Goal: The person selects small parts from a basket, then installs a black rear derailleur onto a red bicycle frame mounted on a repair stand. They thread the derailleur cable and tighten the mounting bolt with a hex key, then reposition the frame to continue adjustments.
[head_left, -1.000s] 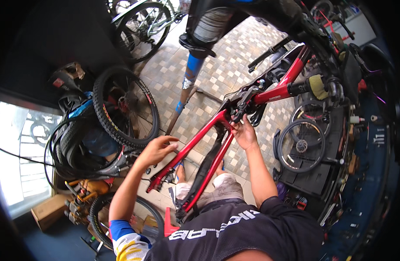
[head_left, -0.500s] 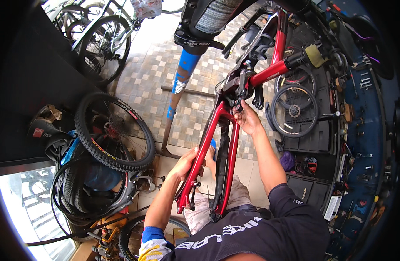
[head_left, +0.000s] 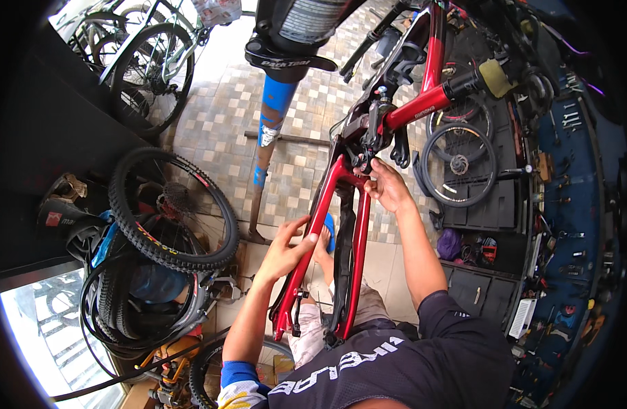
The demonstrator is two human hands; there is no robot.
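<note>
A red bicycle frame (head_left: 413, 117) hangs in front of me, its red rear triangle (head_left: 360, 262) pointing down toward my lap. My left hand (head_left: 283, 251) lies against the left stay partway down, thumb across the tube and fingers loosely spread. Higher up, my right hand (head_left: 390, 188) is closed at the top of the right stay, just below the black linkage (head_left: 373, 133). Its fingertips touch the pivot area, and part of the grip is hidden. A dark strip (head_left: 343, 238) runs down between the stays.
A blue stand post (head_left: 276, 95) rises left of the frame. At the left, a knobby-tyred wheel (head_left: 173, 208) leans over a pile of tyres (head_left: 115, 300). Wheels (head_left: 458, 163) rest by black cabinets (head_left: 480, 293) at the right, alongside a blue tool board (head_left: 572, 225).
My left hand has slid slightly up the stay and loosened, its fingers now more spread. My right hand stays near the linkage, its fingers slightly shifted. The whole view has shifted a little.
</note>
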